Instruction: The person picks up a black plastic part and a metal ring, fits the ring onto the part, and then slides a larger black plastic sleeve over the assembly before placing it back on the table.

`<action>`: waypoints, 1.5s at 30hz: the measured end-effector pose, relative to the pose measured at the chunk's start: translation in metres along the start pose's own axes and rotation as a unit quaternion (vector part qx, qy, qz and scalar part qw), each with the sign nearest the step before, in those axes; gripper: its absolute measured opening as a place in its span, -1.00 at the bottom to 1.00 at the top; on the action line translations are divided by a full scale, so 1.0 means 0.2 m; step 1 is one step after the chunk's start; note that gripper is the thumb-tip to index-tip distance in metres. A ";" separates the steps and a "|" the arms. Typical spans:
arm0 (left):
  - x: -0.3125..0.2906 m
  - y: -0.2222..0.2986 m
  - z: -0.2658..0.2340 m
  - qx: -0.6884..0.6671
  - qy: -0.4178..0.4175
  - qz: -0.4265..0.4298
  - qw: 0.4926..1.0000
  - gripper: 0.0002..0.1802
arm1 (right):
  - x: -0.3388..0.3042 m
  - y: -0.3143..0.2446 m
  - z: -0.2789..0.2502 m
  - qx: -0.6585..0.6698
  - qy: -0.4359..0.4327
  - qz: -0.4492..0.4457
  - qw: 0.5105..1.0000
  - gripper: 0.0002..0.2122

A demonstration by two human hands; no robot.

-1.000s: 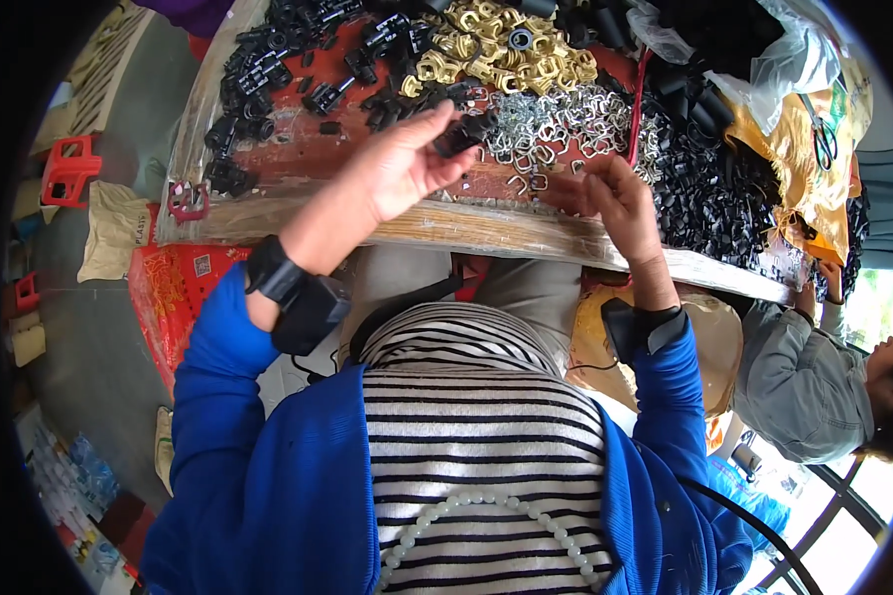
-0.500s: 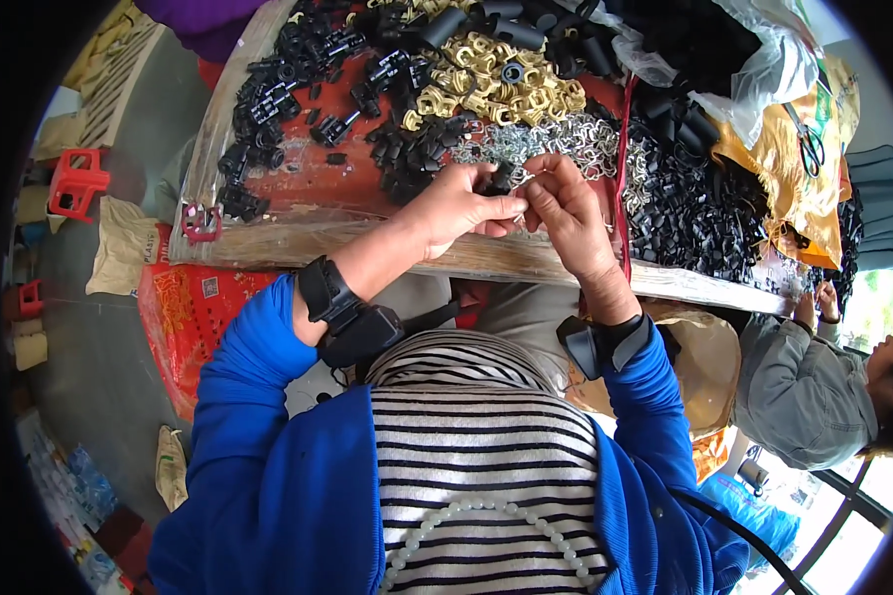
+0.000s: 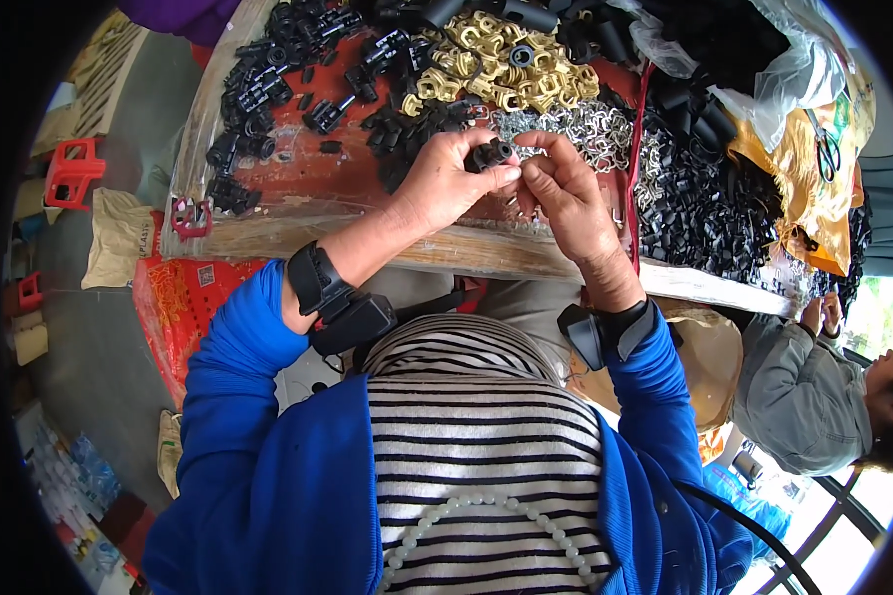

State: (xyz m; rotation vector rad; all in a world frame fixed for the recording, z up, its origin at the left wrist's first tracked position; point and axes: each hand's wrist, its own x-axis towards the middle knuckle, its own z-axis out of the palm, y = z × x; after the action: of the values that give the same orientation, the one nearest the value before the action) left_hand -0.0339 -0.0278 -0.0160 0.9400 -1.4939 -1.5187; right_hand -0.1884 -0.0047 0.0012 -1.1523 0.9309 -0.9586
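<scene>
Single head view, fisheye, looking steeply down from above person's own chest. Striped shirt filling lower centre of frame, very near lens. Blue sleeves rising from lower edge toward centre. Worktable lying across upper half of frame, farther off, its wooden front edge bending with lens curve. Floor showing at left edge, window at lower right corner. Black vignette ringing frame. No second view overlapping.
</scene>
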 end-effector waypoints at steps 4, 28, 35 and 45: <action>-0.05 0.05 0.03 -0.083 0.004 -0.043 0.996 -0.94 | -0.04 -0.01 0.03 0.015 0.006 -0.017 1.000 -0.80; -0.01 0.00 -0.04 -0.227 0.135 -0.171 0.949 -0.86 | 0.10 0.08 0.11 -0.127 0.100 -0.083 0.983 -0.90; -0.02 0.07 -0.01 -0.251 0.128 -0.169 0.944 -0.91 | 0.09 0.02 0.11 -0.048 0.050 -0.069 0.995 -0.93; -0.08 0.07 0.03 -0.242 0.129 -0.164 0.948 -0.88 | 0.00 -0.01 0.16 -0.030 0.052 -0.100 0.993 -0.93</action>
State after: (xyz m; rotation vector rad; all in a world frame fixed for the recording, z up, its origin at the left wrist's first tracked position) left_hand -0.0310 -0.0103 -0.0027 1.0653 -0.7485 -1.8054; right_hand -0.1596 0.0049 0.0075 -1.2740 0.9444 -1.1690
